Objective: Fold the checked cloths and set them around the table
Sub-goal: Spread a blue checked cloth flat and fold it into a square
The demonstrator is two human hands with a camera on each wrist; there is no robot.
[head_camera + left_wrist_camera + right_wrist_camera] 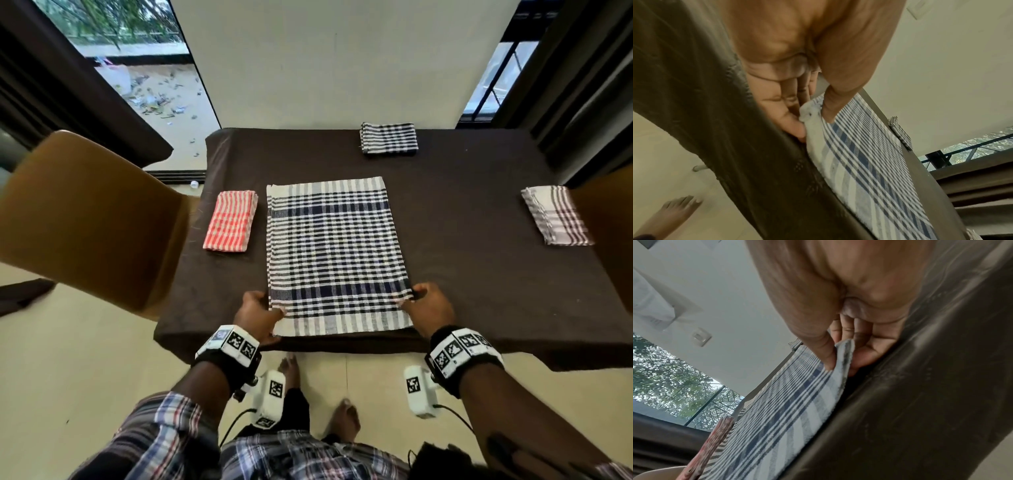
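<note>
A navy-and-white checked cloth (334, 253) lies flat in the middle of the brown-covered table (479, 260), its near edge at the table's front. My left hand (260, 311) pinches its near left edge (813, 113) between thumb and fingers. My right hand (424, 303) pinches the near right edge (842, 356) the same way. Three folded cloths lie around it: a red-and-white one (231, 221) at the left, a navy one (388, 138) at the far side, a pale maroon-striped one (556, 216) at the right.
A tan chair back (92, 212) stands close at the left of the table, and another chair (606, 236) at the right edge. A white wall and windows lie beyond the far side. My bare feet (291, 370) stand on the tiled floor below the front edge.
</note>
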